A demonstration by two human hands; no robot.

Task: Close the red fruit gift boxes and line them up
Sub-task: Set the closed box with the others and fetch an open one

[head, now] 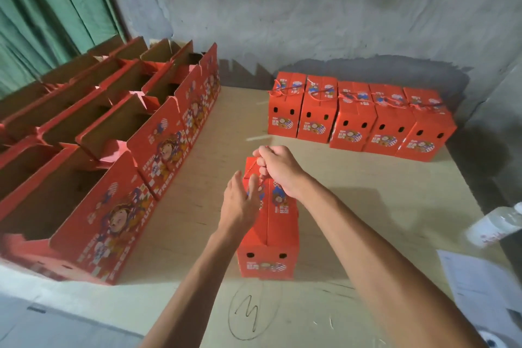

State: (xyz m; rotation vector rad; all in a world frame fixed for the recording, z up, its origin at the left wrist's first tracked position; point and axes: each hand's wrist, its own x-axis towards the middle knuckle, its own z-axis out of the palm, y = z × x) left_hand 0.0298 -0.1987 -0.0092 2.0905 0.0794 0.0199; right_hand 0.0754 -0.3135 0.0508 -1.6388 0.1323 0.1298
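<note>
Centrally, near the counter's (381,206) front edge, a red gift box (268,234) is stood upright. Its rope handle (261,162) is gripped at the top by the right hand (278,168), fingers curled. The left hand (241,202) is laid flat against the box's left side, fingers straight. Five closed boxes (358,118) are lined along the far edge; open boxes (107,135) are ranked along the left edge.

Six closed boxes (268,234), two hands (240,200)
</note>
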